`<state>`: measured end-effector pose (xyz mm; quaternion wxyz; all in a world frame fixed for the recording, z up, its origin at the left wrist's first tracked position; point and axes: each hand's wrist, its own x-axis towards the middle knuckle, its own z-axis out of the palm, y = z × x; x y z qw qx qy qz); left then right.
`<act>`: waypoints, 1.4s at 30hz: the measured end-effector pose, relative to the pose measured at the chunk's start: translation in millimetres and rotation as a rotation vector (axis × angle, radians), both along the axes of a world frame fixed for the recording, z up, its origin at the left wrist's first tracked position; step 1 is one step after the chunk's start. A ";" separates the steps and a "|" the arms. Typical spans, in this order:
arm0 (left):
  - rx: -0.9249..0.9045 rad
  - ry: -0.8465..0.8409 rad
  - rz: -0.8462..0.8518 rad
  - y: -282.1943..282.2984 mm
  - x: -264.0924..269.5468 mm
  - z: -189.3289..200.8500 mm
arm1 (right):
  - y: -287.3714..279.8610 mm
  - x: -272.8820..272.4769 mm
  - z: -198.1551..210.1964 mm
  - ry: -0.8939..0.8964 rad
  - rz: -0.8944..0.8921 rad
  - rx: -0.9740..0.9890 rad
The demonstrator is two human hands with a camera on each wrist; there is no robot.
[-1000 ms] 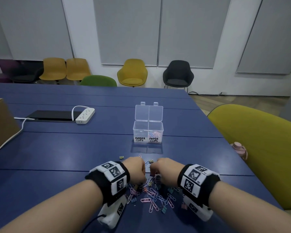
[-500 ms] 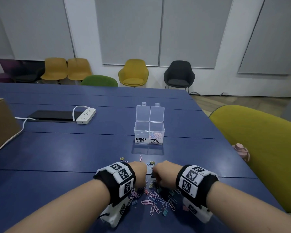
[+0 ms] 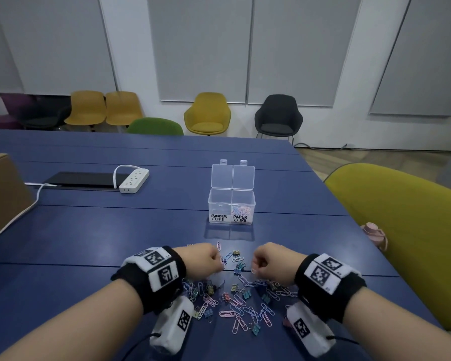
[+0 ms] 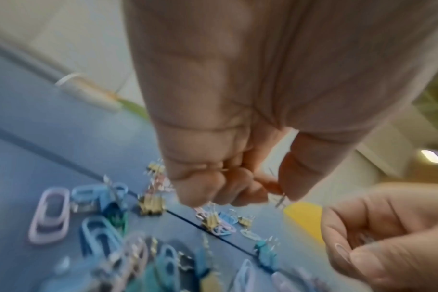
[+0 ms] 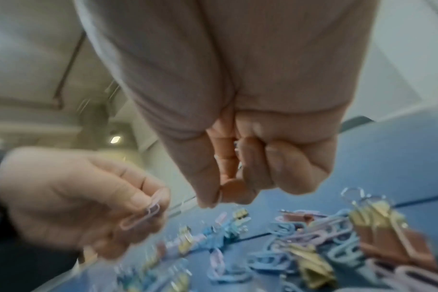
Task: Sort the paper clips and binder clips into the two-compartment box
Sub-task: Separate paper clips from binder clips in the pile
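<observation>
A clear two-compartment box [image 3: 231,204] stands open, labelled BINDER CLIPS on the left and PAPER CLIPS on the right; pastel paper clips lie in the right half. A mixed pile of paper clips and binder clips [image 3: 235,303] is spread on the blue table below my hands. My left hand [image 3: 219,265] hovers over the pile's far edge and pinches a pink paper clip [image 5: 143,215] between thumb and forefinger. My right hand [image 3: 255,267] is curled into a fist beside it, with slivers of small clips [image 5: 236,150] showing between its fingers.
A white power strip [image 3: 134,181] and a black pad [image 3: 81,179] lie at the far left, next to a cardboard box [image 3: 3,191]. An olive chair [image 3: 406,230] stands close on the right with a pink bottle [image 3: 374,231] beside it.
Both fists have drawn apart over the pile, the right one shifting to the right. The box and the pile have stayed put.
</observation>
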<state>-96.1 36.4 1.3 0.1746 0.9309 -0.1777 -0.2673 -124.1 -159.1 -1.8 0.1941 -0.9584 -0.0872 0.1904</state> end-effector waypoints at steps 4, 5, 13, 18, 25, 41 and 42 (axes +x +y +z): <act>-0.660 0.328 0.423 9.7 0.8 -6.9 | -11.6 -4.3 -0.3 0.141 -0.315 0.688; -0.803 0.409 0.505 11.0 1.2 -7.8 | -13.0 -4.9 -1.8 0.186 -0.407 0.898; -1.305 0.705 0.773 17.5 -2.9 -8.4 | -19.3 -11.4 -1.6 0.372 -0.659 1.488; -1.310 0.816 0.790 10.6 -5.5 -12.6 | -12.8 -20.5 -1.4 0.225 -0.481 0.975; -0.871 0.609 0.577 -1.1 -17.2 -12.3 | -5.0 -42.4 0.9 -0.026 0.099 -0.055; 0.027 -0.168 -0.235 -25.3 -42.3 -19.9 | 14.2 -45.8 -20.2 -0.071 0.145 -0.294; 0.032 -0.155 -0.234 -24.9 -41.6 -20.2 | 15.2 -45.7 -20.1 -0.076 0.157 -0.305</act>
